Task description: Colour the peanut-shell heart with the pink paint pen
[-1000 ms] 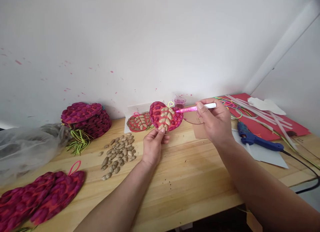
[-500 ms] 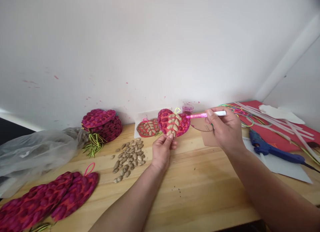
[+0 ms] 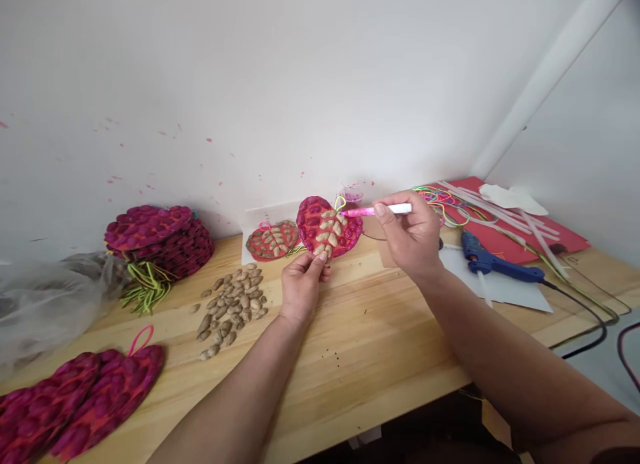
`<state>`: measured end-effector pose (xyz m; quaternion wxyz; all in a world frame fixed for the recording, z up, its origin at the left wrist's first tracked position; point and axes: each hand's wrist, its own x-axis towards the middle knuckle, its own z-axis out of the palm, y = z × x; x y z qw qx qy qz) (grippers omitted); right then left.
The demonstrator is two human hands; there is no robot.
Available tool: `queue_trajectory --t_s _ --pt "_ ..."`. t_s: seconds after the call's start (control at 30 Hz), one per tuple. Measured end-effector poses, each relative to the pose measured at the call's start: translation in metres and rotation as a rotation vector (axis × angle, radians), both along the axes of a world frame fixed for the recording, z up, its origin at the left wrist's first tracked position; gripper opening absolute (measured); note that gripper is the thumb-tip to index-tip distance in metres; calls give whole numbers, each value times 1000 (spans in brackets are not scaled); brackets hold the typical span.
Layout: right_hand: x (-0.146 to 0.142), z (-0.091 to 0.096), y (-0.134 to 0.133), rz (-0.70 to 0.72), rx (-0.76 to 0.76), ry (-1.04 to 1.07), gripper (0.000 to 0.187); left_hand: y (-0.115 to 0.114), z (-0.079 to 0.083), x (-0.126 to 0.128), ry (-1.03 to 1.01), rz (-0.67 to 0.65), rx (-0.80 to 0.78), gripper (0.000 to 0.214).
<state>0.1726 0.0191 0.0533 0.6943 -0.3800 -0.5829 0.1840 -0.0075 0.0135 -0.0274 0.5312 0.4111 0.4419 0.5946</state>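
Note:
My left hand (image 3: pixel 301 283) pinches the lower tip of a red heart-shaped ornament (image 3: pixel 327 226) covered with peanut shells, some tan and some painted magenta. It holds the heart tilted up above the wooden table (image 3: pixel 380 344). My right hand (image 3: pixel 411 236) grips a paintbrush (image 3: pixel 380 211) with a white handle and pink front. The brush tip touches the heart's upper right side, near its yellow loop.
A second heart (image 3: pixel 273 241) lies on white paper behind. Loose peanut shells (image 3: pixel 233 307) sit left of my left hand. Painted hearts are stacked (image 3: pixel 160 237) at the back left and more (image 3: pixel 85 401) lie front left. A blue glue gun (image 3: pixel 493 264), glue sticks and coloured cords lie right.
The head view has shifted, moving the scene left and slightly up in the picture. The brush tip has moved a little leftwards onto the heart. Both hands keep their hold.

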Motion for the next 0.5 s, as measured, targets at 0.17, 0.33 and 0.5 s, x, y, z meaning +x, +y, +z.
queue_trajectory --t_s 0.17,0.33,0.5 --pt "1 1 2 -60 18 4 33 1 -2 0 -2 -3 1 37" --pt "0 2 0 -60 13 12 32 2 -2 0 -17 4 -10 38" --pt "1 1 3 -36 -15 46 34 4 -2 -1 -19 -2 -25 41"
